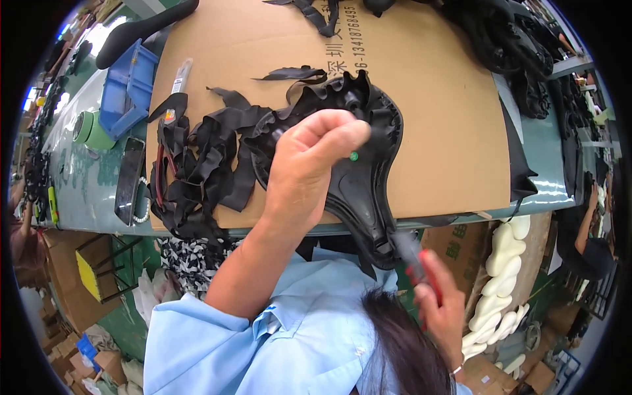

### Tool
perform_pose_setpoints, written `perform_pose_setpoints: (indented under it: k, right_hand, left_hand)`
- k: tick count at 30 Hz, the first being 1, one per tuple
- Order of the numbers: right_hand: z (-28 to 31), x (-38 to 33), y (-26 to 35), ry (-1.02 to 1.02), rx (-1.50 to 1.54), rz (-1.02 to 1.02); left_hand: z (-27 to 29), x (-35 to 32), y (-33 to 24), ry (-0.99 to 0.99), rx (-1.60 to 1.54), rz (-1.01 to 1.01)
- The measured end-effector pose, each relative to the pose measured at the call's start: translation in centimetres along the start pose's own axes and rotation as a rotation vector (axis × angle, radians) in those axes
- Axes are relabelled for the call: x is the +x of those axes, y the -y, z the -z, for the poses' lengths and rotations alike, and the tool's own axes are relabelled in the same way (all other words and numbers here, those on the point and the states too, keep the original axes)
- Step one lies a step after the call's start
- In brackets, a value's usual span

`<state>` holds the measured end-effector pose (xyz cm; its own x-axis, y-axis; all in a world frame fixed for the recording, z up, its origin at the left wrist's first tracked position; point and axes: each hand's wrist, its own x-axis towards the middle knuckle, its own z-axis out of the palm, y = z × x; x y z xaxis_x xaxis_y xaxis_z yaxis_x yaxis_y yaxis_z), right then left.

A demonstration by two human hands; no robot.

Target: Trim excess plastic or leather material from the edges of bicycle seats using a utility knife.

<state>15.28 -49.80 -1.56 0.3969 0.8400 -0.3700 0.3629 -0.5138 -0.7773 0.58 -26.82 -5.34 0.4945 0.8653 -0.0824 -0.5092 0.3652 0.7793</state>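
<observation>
A black bicycle saddle [359, 191] lies underside up on the cardboard, its narrow end hanging past the table's near edge. Ruffled black cover material stands up along its wide far rim, and a small green sticker [354, 156] shows on it. Over the wide part is my left hand [319, 141], closed with thumb and fingers together; whatever they may pinch is hidden. My right hand [442, 303] grips a red-handled tool [429, 273] beside the saddle's narrow end. The tool's grey tip is smeared by motion, so its exact kind is unclear.
Black fabric offcuts [214, 155] pile up left of the saddle, with red handles [160, 174] among them. Further left are a blue bin [128, 89], a green container [93, 130] and a phone [130, 181]. White saddle-shaped pieces [503, 276] stack below the table at right.
</observation>
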Motion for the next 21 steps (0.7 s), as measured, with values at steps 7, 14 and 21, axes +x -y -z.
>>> perform_pose_setpoints:
  k: [7,14,21]
  right_hand:
    - [-4.8,4.8,-2.0,-0.231,0.314,0.273]
    - [-3.1,8.3,0.7,-0.235,0.211,0.326]
    - [-1.3,6.5,1.0,-0.282,-0.280,0.623]
  left_hand:
    - [1.5,-0.5,-5.6,0.540,1.348,-0.515]
    - [2.8,0.5,-4.5,0.696,1.572,-0.463]
    - [2.4,2.3,-2.7,0.831,1.529,-0.415]
